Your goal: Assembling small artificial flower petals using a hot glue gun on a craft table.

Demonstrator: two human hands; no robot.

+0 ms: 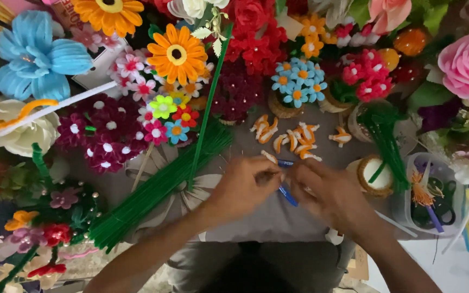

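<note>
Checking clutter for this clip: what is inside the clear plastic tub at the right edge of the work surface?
The clear tub holds an orange tassel-like piece, a purple stick and dark handles, possibly scissors. Its bottom is covered by these.

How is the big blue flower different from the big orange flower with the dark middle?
The blue flower has a few wide, fluffy petals; the orange flower has many thin, pointy ones. The blue flower's middle is pale; the orange flower's is dark and round. The blue flower lies at the far left; the orange flower sits nearer the middle. Both look handmade and fuzzy.
</note>
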